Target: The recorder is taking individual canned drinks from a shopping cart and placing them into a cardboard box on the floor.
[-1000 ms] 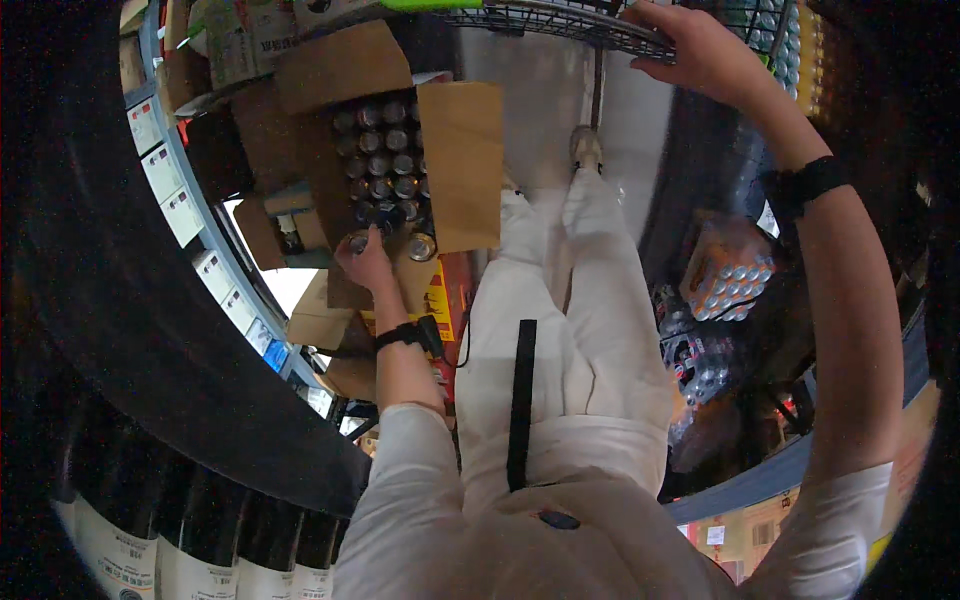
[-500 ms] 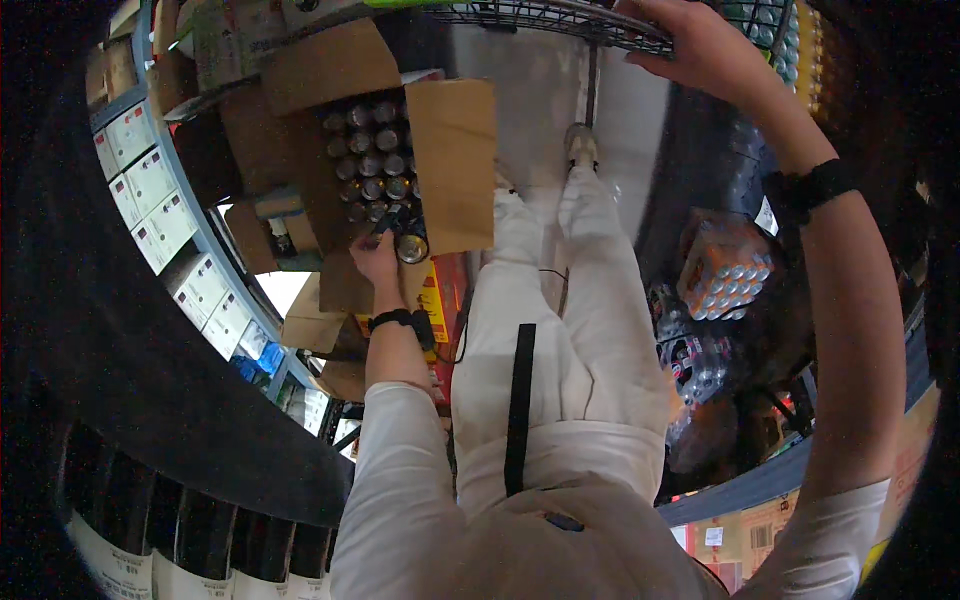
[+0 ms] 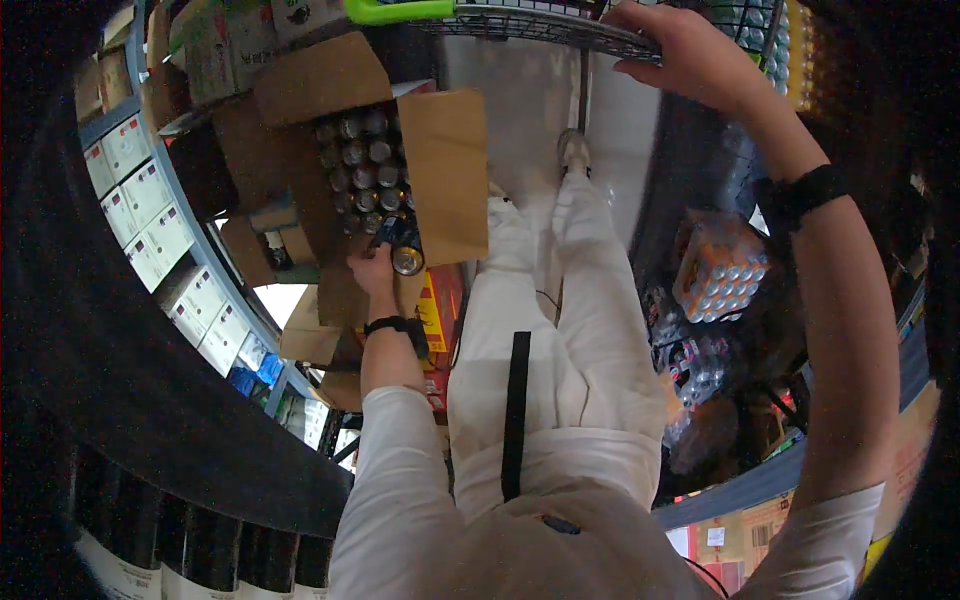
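Cardboard carton [image 3: 447,175], at 11 o'clock, flaps opened: rows of upright cans [image 3: 365,175] are contained. Dark can [image 3: 388,228], by the carton's near edge: touched by the left hand [image 3: 372,267], at 10 o'clock; grip partly hidden. Wire cart [image 3: 560,28], at 12 to 1 o'clock: rim clasped by the right hand [image 3: 690,58]. Orange wrapped pack [image 3: 722,275]: seen at 3 o'clock.

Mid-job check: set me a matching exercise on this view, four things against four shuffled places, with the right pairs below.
1. Left hand
2. Right hand
3. Rows of cans
4. Orange pack

A. Right of the legs
B. Inside the open box
C. At the wire basket's rim
D. At the box's near end

Pairs: 1-D, 2-C, 3-B, 4-A
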Motion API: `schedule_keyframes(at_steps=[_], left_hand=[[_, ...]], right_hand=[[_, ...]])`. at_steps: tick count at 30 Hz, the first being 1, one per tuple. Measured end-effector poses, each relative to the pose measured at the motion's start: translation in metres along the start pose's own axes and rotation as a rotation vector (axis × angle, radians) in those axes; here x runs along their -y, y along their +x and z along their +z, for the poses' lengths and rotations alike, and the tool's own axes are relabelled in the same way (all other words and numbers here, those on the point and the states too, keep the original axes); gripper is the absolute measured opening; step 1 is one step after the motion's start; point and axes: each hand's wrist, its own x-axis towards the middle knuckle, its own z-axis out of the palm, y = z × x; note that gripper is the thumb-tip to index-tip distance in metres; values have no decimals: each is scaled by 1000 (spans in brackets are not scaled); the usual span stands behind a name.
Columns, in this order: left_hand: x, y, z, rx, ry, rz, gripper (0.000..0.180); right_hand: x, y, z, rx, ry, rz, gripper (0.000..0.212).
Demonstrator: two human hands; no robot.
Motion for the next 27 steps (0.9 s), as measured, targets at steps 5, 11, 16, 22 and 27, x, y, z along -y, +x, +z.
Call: schedule_keyframes(at_steps=[5,11,16,22,27], left_hand=[[25,16,-5,65,109,-11,83],[37,33,18,203,113,-58,86],[-17,24,2,61,-82,-217,78],[-231,-39,-106,-118,-612,73,50],[-365,-101,-164,11,-677,547,41]], right_hand=[[-17,5,21,-148,86,-137,43],[-21,0,29,-124,-42,-29,41],[-12,-4,28,-47,-4,19,39],[-26,-4,35,-34,16,5,40],[-18,2,31,37,34,15,39]])
